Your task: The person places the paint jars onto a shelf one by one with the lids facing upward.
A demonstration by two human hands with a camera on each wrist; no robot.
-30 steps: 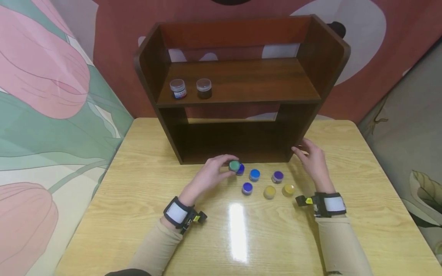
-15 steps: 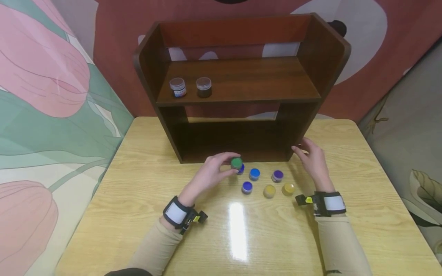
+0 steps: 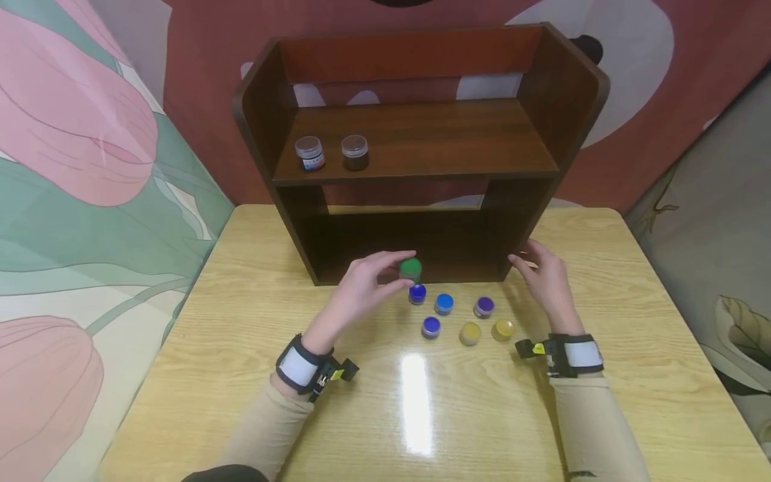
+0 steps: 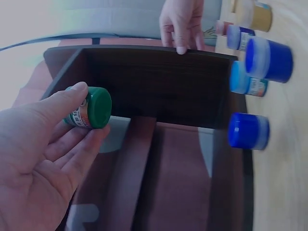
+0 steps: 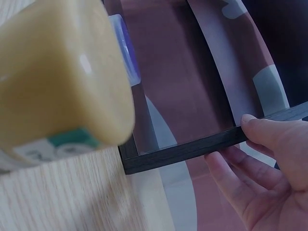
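My left hand (image 3: 364, 284) pinches a green paint jar (image 3: 411, 269) between thumb and fingers, in front of the lower shelf opening. In the left wrist view the green jar lies sideways in the picture, its printed label partly under my thumb. The brown wooden shelf unit (image 3: 446, 137) stands on the table. My right hand (image 3: 547, 281) grips the front edge of its right side panel (image 5: 192, 150), thumb on one face and fingers on the other. Just below the green jar are a dark blue jar (image 3: 417, 294) and a lighter blue jar (image 3: 444, 304).
Another dark blue jar (image 3: 431, 327), a purple jar (image 3: 484, 307) and two yellow jars (image 3: 470, 333) stand on the wooden table (image 3: 482, 415). Two clear-lidded dark jars (image 3: 355, 154) are at the left of the upper shelf. Patterned cloth (image 3: 199, 120) hangs behind.
My left hand has raised the green jar and carried it forward toward the shelf, uncovering the dark blue jar beside it. The right hand has stayed at the side panel.
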